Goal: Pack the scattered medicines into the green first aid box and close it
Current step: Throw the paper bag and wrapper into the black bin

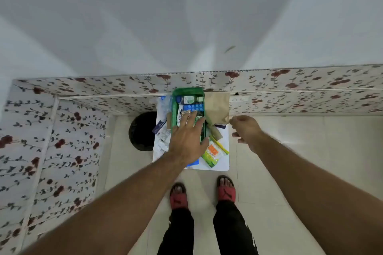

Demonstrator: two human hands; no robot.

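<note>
Head view: the left hand is spread flat over the green first aid box at 12 o'clock, the right hand loosely open; contents should be pressed level before packets at 4 o'clock are added.

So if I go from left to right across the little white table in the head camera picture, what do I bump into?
Black round bin → loose packets → green first aid box with the left hand over it → brown paper bag → right hand.
</note>
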